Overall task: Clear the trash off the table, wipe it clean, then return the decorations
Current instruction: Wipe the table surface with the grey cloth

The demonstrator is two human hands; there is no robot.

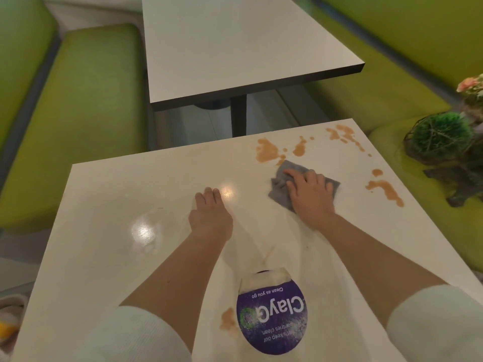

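Observation:
A white table (109, 231) fills the near view, with orange-brown spill stains (269, 150) at its far right corner and more stains (386, 190) along the right edge. My right hand (309, 192) presses flat on a grey cloth (281, 188) just below the far stains. My left hand (209, 215) rests on the tabletop in the middle, fingers together, holding nothing. A small stain (228, 318) lies beside a round purple sticker (271, 314) near the front edge. The decorations, a green ball plant in a wire frame (439, 137) and a pink flower pot (473, 95), sit on the right bench.
Green benches flank both sides, one on the left (86, 113) and one on the right (392, 87). A second white table (235, 48) stands beyond, across a narrow gap. A dark figurine (462, 186) lies on the right bench by the plants. Some items (10, 320) show at the lower left edge.

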